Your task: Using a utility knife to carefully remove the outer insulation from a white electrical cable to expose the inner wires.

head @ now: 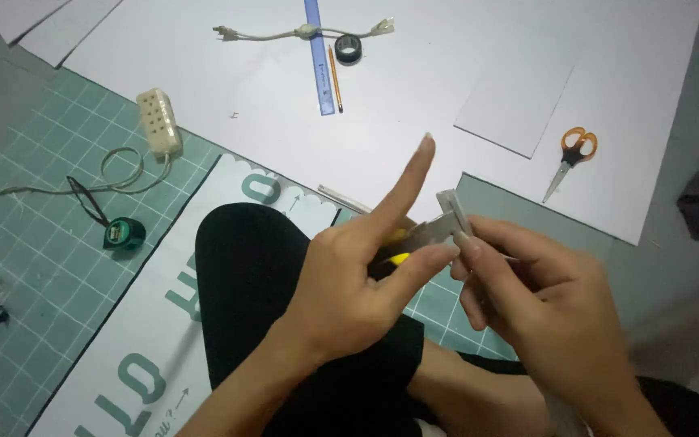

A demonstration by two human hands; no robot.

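Observation:
My left hand (357, 279) is raised over my knee with its index finger pointing straight up. Its thumb and other fingers pinch a yellow-handled cutter (399, 259), whose metal blade (429, 232) sticks out to the right. My right hand (531, 303) meets it from the right. Its fingertips grip a small grey-white strip piece (451, 207) that stands right at the blade. Both hands touch each other around the blade. Most of the cutter's handle is hidden by my left hand.
My black-trousered knee (248, 275) lies under the hands. Orange scissors (576, 150) sit on a white board (446, 89) at the right. A blue ruler (319, 61), pencil (335, 77), black tape roll (348, 50), power strip (159, 121) and green tape measure (124, 234) lie around a green cutting mat (34, 243).

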